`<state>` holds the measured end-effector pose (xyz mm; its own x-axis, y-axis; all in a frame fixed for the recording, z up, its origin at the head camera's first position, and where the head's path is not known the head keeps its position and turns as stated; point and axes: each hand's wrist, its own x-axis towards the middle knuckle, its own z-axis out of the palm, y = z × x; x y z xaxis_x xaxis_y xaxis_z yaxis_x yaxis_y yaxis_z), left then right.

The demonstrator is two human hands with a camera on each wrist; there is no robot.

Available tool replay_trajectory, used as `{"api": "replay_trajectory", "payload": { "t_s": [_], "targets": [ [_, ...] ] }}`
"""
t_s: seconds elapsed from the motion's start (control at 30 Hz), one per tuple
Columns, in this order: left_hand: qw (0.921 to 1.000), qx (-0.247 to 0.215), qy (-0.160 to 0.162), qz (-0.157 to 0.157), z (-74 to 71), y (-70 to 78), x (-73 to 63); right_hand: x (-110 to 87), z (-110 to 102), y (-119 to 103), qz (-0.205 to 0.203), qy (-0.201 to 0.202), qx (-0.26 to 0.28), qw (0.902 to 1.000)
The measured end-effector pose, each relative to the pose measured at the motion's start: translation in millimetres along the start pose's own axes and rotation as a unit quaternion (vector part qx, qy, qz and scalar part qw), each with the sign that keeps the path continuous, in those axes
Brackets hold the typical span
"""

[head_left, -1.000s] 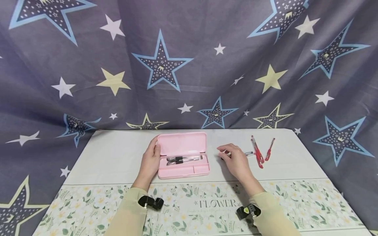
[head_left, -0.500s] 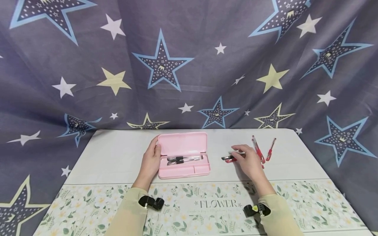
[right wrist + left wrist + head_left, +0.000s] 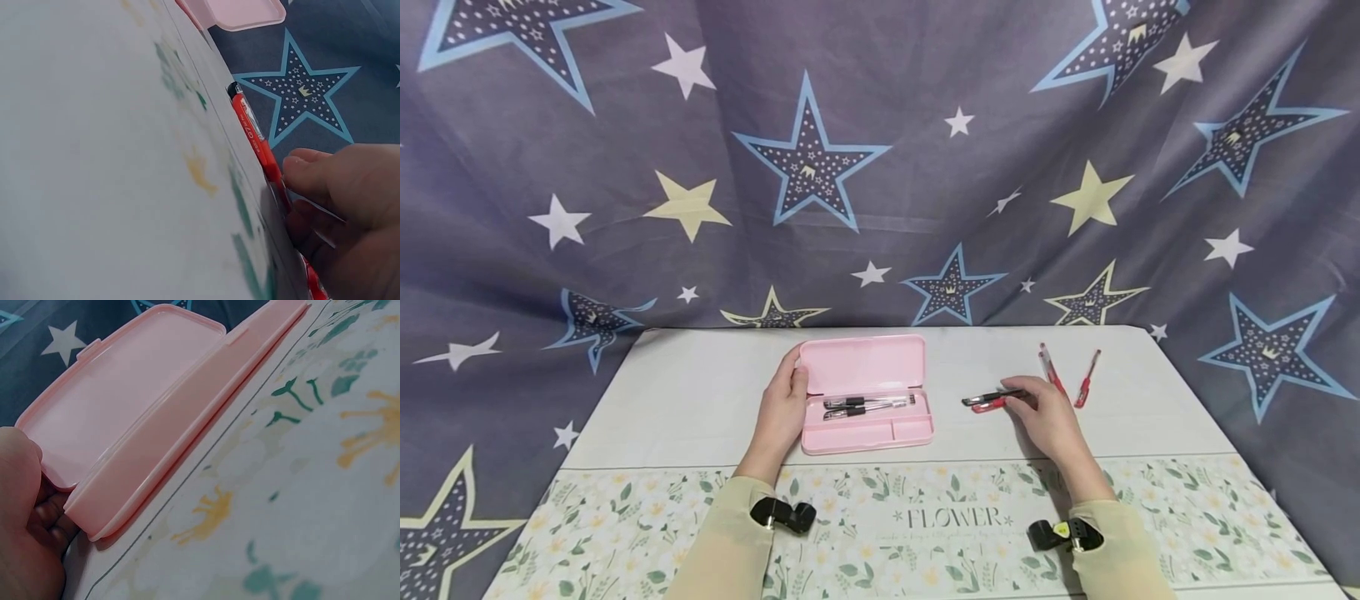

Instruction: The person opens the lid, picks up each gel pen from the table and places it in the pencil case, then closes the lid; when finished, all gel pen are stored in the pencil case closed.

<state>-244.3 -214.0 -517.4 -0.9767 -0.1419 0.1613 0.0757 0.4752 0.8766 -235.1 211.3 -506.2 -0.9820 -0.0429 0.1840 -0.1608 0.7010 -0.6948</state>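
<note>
A pink pencil case [image 3: 863, 434] lies with its lid raised. My left hand [image 3: 784, 408] grips its left side, the thumb over the lid's edge; in the left wrist view the fingers go behind the case. Two black pens [image 3: 857, 412] lie in the long compartment. To the right, a black pen [image 3: 981, 399] and a red pen [image 3: 988, 407] lie side by side on the table. My right hand [image 3: 1052, 419] pinches the black pen's right end between thumb and fingers. The right wrist view shows the red pen [image 3: 256, 134] close by the thumb, the black one mostly hidden.
Behind the right hand lie more red pens [image 3: 1051, 371], partly covered by it. Another red pen [image 3: 1087, 379] lies farther right. A floral strip [image 3: 925, 542] crosses the table's front, and a star-patterned curtain [image 3: 880, 183] hangs at the back.
My right hand has moved right and lowered, uncovering the left ends of the black and red pens; its fingers now pinch the black pen's right end. The left hand and case stay still.
</note>
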Motion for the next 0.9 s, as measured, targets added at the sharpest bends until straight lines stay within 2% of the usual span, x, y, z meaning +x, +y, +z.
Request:
{"api": "replay_trajectory", "payload": {
  "t_s": [0.27, 0.67, 0.9],
  "targets": [
    [1.0, -0.002, 0.0, 0.0, 0.4, 0.0, 0.3, -0.7, 2.0, 5.4, 0.0, 0.005, -0.015, 0.9999],
    [1.0, -0.003, 0.004, -0.002, -0.3, -1.4, -2.2, 1.7, 7.2, 11.7, -0.043, 0.024, -0.024, 0.9985],
    [1.0, 0.003, 0.004, 0.004, -0.5, -1.8, -1.0, -0.1, 9.3, 9.2, -0.04, 0.023, -0.057, 0.9973]
  ]
}}
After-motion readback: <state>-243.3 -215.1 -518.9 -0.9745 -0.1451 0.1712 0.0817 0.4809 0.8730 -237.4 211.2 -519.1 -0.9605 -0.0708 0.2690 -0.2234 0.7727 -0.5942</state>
